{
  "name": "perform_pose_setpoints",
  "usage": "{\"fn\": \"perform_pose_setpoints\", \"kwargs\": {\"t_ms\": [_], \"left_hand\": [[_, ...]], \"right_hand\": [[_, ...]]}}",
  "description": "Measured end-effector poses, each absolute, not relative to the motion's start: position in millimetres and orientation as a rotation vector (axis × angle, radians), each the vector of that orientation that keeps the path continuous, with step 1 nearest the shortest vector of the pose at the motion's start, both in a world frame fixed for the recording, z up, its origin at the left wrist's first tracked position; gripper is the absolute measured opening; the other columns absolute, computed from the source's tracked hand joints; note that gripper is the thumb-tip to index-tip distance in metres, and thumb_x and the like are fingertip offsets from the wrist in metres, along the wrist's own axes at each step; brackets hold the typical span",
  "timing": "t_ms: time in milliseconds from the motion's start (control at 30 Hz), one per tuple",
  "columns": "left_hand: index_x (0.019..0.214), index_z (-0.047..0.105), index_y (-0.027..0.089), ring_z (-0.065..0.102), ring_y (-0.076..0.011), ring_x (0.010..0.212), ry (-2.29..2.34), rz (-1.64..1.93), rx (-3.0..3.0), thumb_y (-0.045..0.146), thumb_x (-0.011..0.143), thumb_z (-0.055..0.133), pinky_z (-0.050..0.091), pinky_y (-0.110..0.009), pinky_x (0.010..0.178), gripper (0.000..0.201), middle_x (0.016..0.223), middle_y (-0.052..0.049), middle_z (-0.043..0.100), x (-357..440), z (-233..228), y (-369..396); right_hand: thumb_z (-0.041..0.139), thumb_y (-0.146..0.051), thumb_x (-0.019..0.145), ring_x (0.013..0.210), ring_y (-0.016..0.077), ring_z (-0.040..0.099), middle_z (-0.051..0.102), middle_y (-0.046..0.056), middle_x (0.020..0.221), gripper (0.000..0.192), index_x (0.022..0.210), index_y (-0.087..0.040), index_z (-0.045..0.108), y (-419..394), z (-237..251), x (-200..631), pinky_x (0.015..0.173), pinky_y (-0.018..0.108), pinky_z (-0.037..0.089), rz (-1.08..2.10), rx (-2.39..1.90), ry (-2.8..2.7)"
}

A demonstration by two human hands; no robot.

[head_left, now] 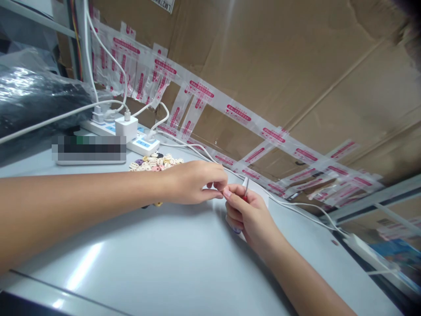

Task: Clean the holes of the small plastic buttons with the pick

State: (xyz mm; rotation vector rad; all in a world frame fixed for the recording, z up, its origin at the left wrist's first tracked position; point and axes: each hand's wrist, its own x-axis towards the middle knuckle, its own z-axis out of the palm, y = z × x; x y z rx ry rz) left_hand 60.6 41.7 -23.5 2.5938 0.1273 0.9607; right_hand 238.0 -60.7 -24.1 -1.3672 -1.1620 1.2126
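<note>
My left hand [200, 181] reaches in from the left above the table, thumb and fingers pinched at the tips of my right hand. Whatever is between those fingertips is too small to make out. My right hand [251, 215] is closed around a small screwdriver [246, 188]; its thin metal shaft points up past a red part, and a bluish-purple end shows below the fingers. Its thumb and forefinger also press together against the left fingertips. Behind the left wrist lies a pile of small plastic pieces [164, 161], mostly cream, with some pink, purple, black and yellow.
White paper [262, 193] lies behind my right hand on the pale table [171, 263]. At the back left are a power strip [143, 145] with plugs and cables, and a blurred-out device [90, 150]. Taped cardboard [263, 87] stands behind; black plastic wrap [36, 105] is far left.
</note>
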Motion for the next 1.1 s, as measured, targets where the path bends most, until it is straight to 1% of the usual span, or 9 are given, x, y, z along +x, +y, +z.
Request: {"fn": "perform_pose_setpoints", "kwargs": {"t_ms": [200,833,1100], "left_hand": [[0.081,0.059,0.017,0.051,-0.0113,0.07,0.119,0.964,2.581,0.018,0.091,0.06,0.038,-0.025,0.067,0.01,0.081,0.0,0.059,60.8,-23.0,41.0],[0.08,0.056,0.017,0.051,-0.0107,0.069,0.162,0.947,2.562,0.021,0.092,0.06,0.039,-0.025,0.066,0.012,0.08,0.001,0.059,61.6,-23.3,40.9],[0.086,0.06,0.017,0.052,-0.0119,0.069,0.155,0.949,2.588,0.019,0.09,0.056,0.039,-0.026,0.065,0.006,0.082,-0.001,0.062,60.5,-21.4,41.8]], "right_hand": [[0.076,-0.049,0.08,0.044,0.0047,0.015,0.026,-0.013,0.05,0.035,0.084,-0.02,0.057,-61.0,-23.7,237.8,0.04,0.019,0.014,1.239,-1.356,-1.165],[0.076,-0.05,0.08,0.043,0.0048,0.015,0.028,-0.013,0.049,0.037,0.084,-0.022,0.054,-61.0,-24.4,237.7,0.039,0.018,0.015,1.232,-1.363,-1.158],[0.078,-0.051,0.078,0.043,0.0047,0.016,0.027,-0.013,0.048,0.038,0.085,-0.021,0.056,-61.1,-22.8,238.9,0.039,0.018,0.018,1.208,-1.353,-1.166]]}}
